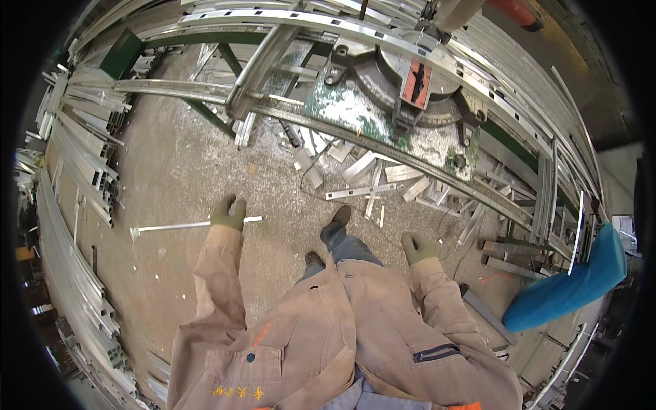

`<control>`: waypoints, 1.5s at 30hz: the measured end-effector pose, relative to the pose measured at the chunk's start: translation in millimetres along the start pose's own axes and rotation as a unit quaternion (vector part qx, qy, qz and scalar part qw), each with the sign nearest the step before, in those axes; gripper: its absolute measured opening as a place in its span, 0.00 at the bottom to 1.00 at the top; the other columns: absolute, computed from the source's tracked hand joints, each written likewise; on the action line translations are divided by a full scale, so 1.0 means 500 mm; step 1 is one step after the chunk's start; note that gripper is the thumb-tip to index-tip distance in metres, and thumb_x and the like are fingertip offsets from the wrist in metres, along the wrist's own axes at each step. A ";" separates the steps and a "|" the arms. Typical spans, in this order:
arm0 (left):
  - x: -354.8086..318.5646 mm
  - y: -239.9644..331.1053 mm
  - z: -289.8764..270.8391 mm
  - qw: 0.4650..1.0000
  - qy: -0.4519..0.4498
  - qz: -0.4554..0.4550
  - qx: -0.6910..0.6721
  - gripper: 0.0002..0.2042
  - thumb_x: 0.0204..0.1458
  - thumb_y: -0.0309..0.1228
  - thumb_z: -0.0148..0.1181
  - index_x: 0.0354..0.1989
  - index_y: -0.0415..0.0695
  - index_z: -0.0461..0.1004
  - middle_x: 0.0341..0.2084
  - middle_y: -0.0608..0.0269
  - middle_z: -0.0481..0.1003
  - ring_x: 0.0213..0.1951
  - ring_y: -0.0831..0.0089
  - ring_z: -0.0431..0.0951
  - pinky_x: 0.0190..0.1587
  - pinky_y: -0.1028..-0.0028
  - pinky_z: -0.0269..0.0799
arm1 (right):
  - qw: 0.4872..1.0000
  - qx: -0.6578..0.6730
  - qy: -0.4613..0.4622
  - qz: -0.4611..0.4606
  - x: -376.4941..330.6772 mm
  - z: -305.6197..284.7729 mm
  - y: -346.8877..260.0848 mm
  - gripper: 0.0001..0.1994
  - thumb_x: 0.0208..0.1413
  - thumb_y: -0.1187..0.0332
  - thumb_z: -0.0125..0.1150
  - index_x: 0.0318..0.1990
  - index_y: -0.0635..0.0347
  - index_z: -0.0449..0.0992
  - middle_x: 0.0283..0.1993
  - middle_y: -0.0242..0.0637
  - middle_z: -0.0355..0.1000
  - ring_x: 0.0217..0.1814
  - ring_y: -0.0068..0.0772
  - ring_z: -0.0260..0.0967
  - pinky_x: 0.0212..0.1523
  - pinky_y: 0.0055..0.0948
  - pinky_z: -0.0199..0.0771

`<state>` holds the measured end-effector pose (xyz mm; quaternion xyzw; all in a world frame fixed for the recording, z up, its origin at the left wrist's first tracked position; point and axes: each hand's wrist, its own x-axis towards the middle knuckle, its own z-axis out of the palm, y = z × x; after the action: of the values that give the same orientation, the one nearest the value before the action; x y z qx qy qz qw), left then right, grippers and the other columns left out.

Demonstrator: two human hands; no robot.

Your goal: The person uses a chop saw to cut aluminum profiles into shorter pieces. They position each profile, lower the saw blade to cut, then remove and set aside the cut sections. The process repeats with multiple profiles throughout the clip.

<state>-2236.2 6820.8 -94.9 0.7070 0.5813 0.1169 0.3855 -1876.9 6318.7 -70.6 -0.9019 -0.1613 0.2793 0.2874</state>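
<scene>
I've got the left olive-green gloved hand (229,210) loosely curled, thumb and fingertips apart, across a thin straight silver-white rod (174,226), out from the near edge of the green-framed metal bench (307,121) toward its left end; can't tell if it's gripped or just behind. My right olive-green gloved hand (418,247) is half-curled, nothing seen in it, with flat silver metal offcuts (360,166) on the floor (164,178) along that edge.
</scene>
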 end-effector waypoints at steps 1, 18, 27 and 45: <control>0.038 0.095 0.011 0.999 0.004 0.043 -0.017 0.32 0.73 0.48 0.75 0.76 0.36 0.84 0.73 0.39 0.85 0.76 0.45 0.84 0.80 0.53 0.78 | 0.999 0.019 0.026 -0.014 0.031 -0.025 -0.072 0.25 0.82 0.47 0.70 0.66 0.60 0.93 0.55 0.47 0.94 0.57 0.44 0.92 0.62 0.40 0.89; 0.513 0.952 0.284 0.850 0.039 0.509 0.132 0.37 0.65 0.62 0.76 0.73 0.47 0.84 0.72 0.54 0.84 0.78 0.45 0.78 0.85 0.43 0.64 | 0.782 0.223 0.447 -0.372 0.356 -0.618 -0.717 0.13 0.85 0.70 0.71 0.68 0.66 0.90 0.64 0.42 0.91 0.67 0.31 0.88 0.72 0.34 0.87; 0.680 1.130 0.369 0.822 -0.077 0.487 0.283 0.71 0.54 0.79 0.78 0.96 0.43 0.55 0.91 0.43 0.64 0.93 0.46 0.57 0.95 0.43 0.42 | 0.680 -0.187 0.620 -0.343 0.338 -0.883 -0.979 0.21 0.74 0.67 0.79 0.71 0.57 0.89 0.73 0.51 0.86 0.77 0.50 0.84 0.77 0.44 0.83; 0.727 1.146 0.388 0.767 -0.125 0.485 0.401 0.61 0.61 0.89 0.58 0.85 0.44 0.71 0.68 0.42 0.86 0.70 0.41 0.86 0.74 0.45 0.75 | 0.976 -0.084 0.138 -0.147 0.684 -1.178 -1.184 0.25 0.63 0.68 0.89 0.67 0.48 0.88 0.59 0.29 0.91 0.59 0.33 0.89 0.53 0.39 0.95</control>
<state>-1590.0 7057.6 61.6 0.9934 0.1019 -0.0443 0.0281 -1332.0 6684.4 549.0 -0.9191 -0.2737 0.0920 0.2681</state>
